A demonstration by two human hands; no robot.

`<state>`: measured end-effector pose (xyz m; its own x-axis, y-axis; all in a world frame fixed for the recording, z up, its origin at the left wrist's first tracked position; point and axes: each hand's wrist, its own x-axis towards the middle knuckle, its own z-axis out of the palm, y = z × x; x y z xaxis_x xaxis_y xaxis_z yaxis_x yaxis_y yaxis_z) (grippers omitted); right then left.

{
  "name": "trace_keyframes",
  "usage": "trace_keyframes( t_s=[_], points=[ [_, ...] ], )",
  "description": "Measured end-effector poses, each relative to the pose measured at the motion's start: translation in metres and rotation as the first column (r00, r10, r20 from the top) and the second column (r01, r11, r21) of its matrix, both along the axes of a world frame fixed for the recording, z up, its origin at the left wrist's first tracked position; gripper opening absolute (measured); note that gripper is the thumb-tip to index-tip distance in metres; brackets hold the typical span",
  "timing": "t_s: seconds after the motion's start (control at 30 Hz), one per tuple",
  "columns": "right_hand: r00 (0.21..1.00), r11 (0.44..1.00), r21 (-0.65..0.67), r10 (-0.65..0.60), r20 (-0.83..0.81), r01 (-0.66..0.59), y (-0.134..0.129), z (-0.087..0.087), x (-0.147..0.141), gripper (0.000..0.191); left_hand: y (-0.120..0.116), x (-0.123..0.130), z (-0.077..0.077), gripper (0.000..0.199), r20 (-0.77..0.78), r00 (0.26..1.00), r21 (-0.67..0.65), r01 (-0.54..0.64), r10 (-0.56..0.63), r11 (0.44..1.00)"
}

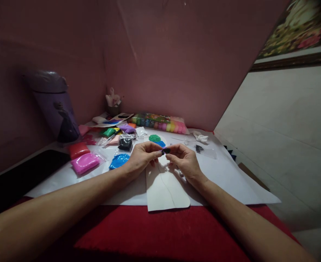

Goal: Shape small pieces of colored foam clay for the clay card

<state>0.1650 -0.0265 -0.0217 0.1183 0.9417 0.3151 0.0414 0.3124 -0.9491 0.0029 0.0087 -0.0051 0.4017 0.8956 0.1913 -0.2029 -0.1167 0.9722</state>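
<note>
Between the fingertips of both hands is a small dark piece (165, 150), black with a trace of purple; it looks like soft modelling clay. My left hand (144, 154) pinches its left end, and my right hand (185, 160) pinches its right end. Below them lies a cream card (165, 193) with a thin curved line drawn on it. Just beyond the fingers, a textured green clay patch (155, 138) and a blue clay patch (160, 144) sit on the card's upper part, partly hidden by the hands.
Left of the hands lie clay packets: blue (119, 161), black (125, 144), pink (85, 163) and red (79, 150). A long pack of coloured clay (159, 123) rests by the wall. A small bag with black bits (204, 150) lies right. A purple container (55, 109) stands at left.
</note>
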Motion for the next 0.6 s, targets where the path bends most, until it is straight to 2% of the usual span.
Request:
trace_keyframes(
  t_s=[0.17,0.37,0.6],
  points=[
    [0.994,0.994,-0.02,0.106,0.012,-0.106,-0.0033,0.0001,-0.0017,0.029,-0.0024,0.0003,0.0016,0.021,-0.058,0.998,-0.012,0.022,-0.023,1.0],
    [0.993,0.996,0.038,0.079,0.084,-0.082,-0.004,-0.0048,-0.0026,0.025,-0.0007,-0.0009,-0.0023,0.022,-0.12,0.99,-0.009,0.071,-0.072,0.997],
    [0.989,0.993,0.102,0.037,0.142,-0.051,-0.0018,-0.0079,-0.0011,0.015,-0.0002,-0.0003,-0.0008,0.025,-0.077,0.99,-0.041,0.115,-0.118,0.992]
  ],
)
